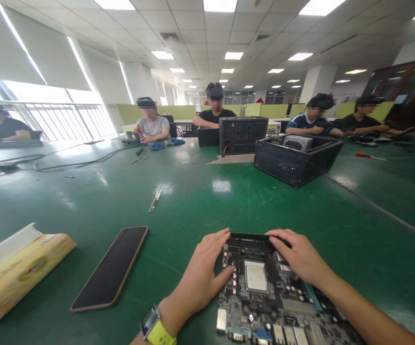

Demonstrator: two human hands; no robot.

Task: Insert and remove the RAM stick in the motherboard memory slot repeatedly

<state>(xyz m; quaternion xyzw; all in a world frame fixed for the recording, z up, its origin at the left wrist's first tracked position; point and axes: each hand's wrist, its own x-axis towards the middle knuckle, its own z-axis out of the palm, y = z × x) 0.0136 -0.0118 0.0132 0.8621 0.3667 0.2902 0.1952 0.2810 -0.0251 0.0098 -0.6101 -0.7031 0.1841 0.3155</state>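
A computer motherboard [265, 292] lies flat on a green table [229, 206], at the bottom centre of the view and close to us, its near edge cut off by the frame. A square silver processor [256, 276] sits in its middle, with small capacitors to its left and a row of ports along the near edge.

Our left hand [203, 273] rests on the board's left edge, palm down. Its fingers are spread and reach toward the far left corner, and the thumb lies on the board; it is laid on, not closed around anything. On that wrist is a watch [153, 326] with a yellow strap. Our right hand [299, 256] lies over the board's far right part, fingers bent along the far edge. The thumb is hidden, so we cannot tell whether this hand grips the board or only rests on it.

To the left of the board a dark phone [110, 268] lies face up. Further left is a yellow packet [13, 278], touching a white box [6, 244] behind it. A thin metal strip [155, 201] lies further out on the table.

Well beyond the board, an open black computer case [295, 158] lies on its side, and a second case [242, 135] stands upright behind it. A red-handled screwdriver [369, 155] lies off to the right. Several people sit around the far side of the table.
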